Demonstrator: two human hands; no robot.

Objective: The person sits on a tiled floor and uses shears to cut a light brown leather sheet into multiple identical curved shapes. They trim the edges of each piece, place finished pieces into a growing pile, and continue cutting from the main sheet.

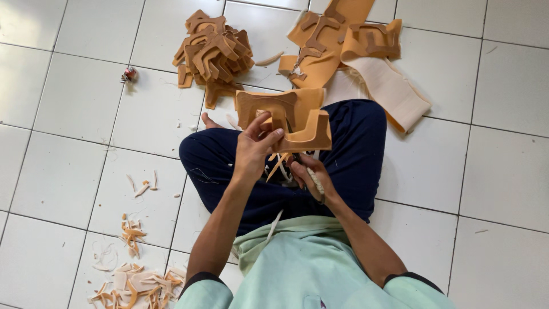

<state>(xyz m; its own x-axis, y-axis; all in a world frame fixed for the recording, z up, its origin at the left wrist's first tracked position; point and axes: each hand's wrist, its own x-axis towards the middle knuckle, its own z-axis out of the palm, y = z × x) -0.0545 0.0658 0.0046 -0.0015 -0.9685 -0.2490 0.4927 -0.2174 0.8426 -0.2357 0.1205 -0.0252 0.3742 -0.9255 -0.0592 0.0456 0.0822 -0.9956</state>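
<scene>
While the left hand (255, 146) pinches a tan cut foam piece (286, 117) above the lap, right hand (309, 178) closed on a tool beneath it, cut-piece pile (213, 54) beyond it, scraps (134, 283) far left.

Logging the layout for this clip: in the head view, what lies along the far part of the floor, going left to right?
Small crumpled wrapper → heap of tan cut-out pieces → tan stack held up by the left hand → loose pile of tan and cream sheets.
</scene>
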